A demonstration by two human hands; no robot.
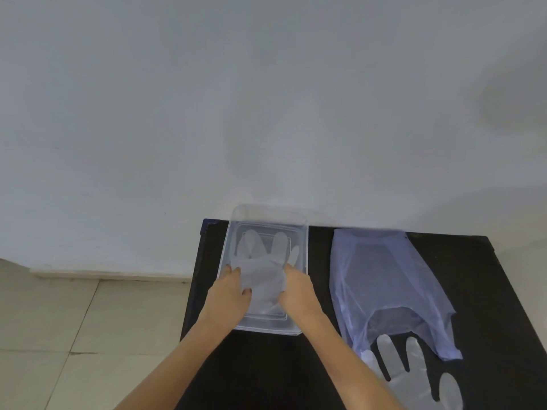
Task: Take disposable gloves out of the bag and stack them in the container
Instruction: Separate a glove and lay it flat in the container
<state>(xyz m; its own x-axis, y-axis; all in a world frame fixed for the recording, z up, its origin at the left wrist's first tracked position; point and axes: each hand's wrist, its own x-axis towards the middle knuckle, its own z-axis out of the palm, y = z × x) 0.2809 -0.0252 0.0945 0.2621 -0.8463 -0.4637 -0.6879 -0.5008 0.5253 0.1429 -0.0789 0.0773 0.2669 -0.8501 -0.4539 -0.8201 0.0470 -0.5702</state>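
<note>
Translucent film glove being laid flat in the clear box — stacking step in hand.

Head view: both hands work inside the clear plastic container (304, 250), which sits far-left on the black table (488, 279). Left hand (228, 294) and right hand (299, 291) each pinch an edge of the glove in the container (262, 276), fingers closed on its thin, crinkly film, its fingers pointing far. Right of the container lies the bluish plastic bag (384, 279), limp, flat, mouth toward the near side. A second glove (414, 377) lies near-right, just outside the bag mouth. Judgement: next, let go, reach right, and lift that glove; the slippery film likely needs a gentle pinch.
</note>
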